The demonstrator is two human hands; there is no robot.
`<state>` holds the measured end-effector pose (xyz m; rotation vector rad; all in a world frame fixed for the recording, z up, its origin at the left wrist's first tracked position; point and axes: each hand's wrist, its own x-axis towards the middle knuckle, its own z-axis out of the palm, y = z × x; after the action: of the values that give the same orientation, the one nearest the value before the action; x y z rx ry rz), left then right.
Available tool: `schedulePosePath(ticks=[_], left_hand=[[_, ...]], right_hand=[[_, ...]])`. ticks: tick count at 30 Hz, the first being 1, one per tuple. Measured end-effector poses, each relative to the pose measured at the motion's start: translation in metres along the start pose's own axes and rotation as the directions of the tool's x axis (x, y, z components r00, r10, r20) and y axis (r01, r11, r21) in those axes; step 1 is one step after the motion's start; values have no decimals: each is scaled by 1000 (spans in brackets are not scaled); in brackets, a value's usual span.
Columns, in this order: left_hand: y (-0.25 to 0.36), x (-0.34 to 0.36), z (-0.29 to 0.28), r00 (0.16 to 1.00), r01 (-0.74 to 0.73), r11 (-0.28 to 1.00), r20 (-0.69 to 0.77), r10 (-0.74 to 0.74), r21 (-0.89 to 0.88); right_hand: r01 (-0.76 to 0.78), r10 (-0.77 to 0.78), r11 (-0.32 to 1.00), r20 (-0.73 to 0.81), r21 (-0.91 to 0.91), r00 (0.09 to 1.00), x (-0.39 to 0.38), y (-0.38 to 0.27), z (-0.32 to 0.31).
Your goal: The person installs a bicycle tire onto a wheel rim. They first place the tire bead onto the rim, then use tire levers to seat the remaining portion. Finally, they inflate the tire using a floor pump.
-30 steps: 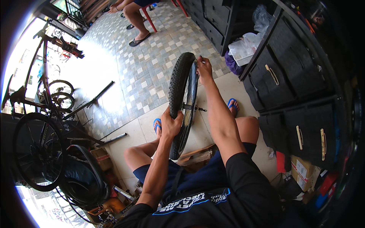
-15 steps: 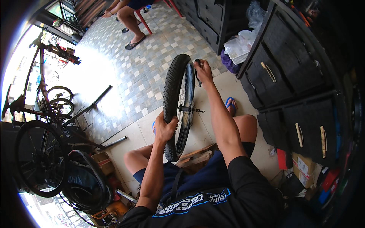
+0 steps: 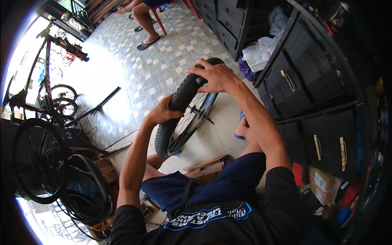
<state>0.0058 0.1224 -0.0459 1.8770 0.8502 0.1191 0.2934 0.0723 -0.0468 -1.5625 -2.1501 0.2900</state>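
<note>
Since the earlier frame, the wheel (image 3: 179, 100) tips further over, its top swinging to the right and its bottom to the left, and the right hand (image 3: 216, 76) shifts from the wheel's right side to over the tread. From my end I see the wheel at the middle of the frame. The left hand (image 3: 164, 111) is closed on the tyre's left side, thumb showing on the near face; the right arches across the top, fingers spread on the rubber.

The right hand covers part of the upper tyre, and a small dark piece by its thumb I can't make out. The wheel hides most of the left sandal (image 3: 178, 153). A seated person's leg (image 3: 143, 22) is cut off at the top edge; glare washes out the upper left.

Patterned tiles (image 3: 163, 67) stretch beyond the wheel, pale floor (image 3: 214, 141) lies right of it, and black drawers (image 3: 308, 73) bound the right.
</note>
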Motion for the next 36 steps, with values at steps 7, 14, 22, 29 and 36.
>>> schedulePosePath(ticks=[7,14,22,29,36], left_hand=[[5,8,-36,1000,-23,905,-6,28,425],[8,2,-34,960,-5,761,-210,185,649],[-4,5,-38,929,20,637,-250,274,770],[-33,-9,-84,930,41,602,-251,268,797],[-63,-5,-125,922,62,610,-279,269,790]], right_hand=[[119,-92,974,145,-193,985,16,-19,3],[96,-118,958,-66,-270,991,14,-23,20],[55,-94,932,-92,-358,991,15,-35,35],[-46,88,962,147,-269,985,-9,-35,10],[7,-34,977,-119,-214,992,-20,-72,62]])
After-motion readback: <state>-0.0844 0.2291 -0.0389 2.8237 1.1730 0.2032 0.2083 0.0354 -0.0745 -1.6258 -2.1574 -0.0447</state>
